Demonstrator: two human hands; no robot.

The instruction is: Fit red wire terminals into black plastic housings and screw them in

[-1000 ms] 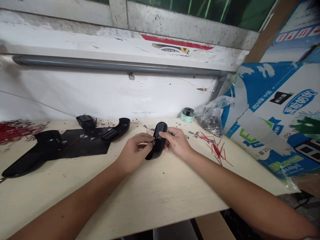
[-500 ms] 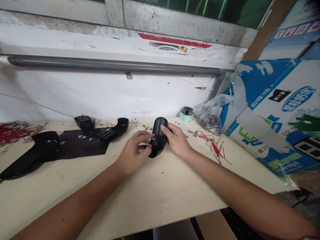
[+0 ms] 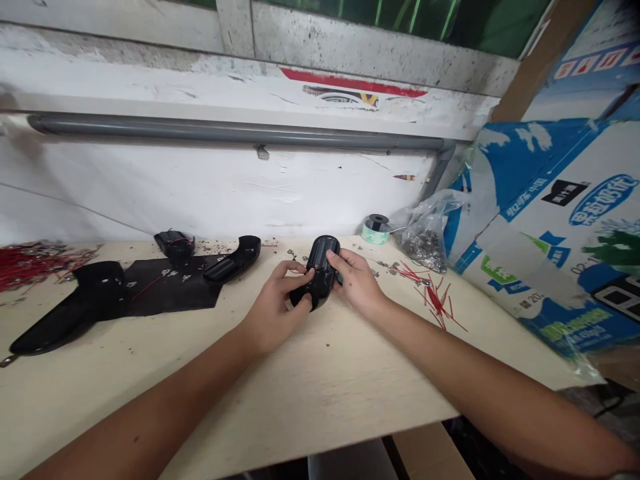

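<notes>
Between my two hands a glossy black plastic housing (image 3: pixel 320 273) is held up above the table, its ribbed end pointing away from me. My left hand (image 3: pixel 280 300) is closed on its near left side, with thumb and forefinger on the surface. From the right, my right hand (image 3: pixel 357 280) grips it with the thumb on the ribbed part and the fingers behind, mostly hidden. Left of my hands, a curved black housing part (image 3: pixel 234 260) lies on a dark mat (image 3: pixel 173 293). Another black part (image 3: pixel 175 245) with a red wire sits behind the mat.
A larger black housing (image 3: pixel 70 310) lies at the left, near a heap of red wires (image 3: pixel 33 267). At the right are loose red wires (image 3: pixel 439 303), a green-labelled spool (image 3: pixel 375 230) and a plastic bag of metal bits (image 3: pixel 425 237). A carton (image 3: pixel 560 233) borders the right side.
The black housing has turned slightly in my hands, and my left thumb and fingers have shifted on its near end. The whole view has moved a little.
</notes>
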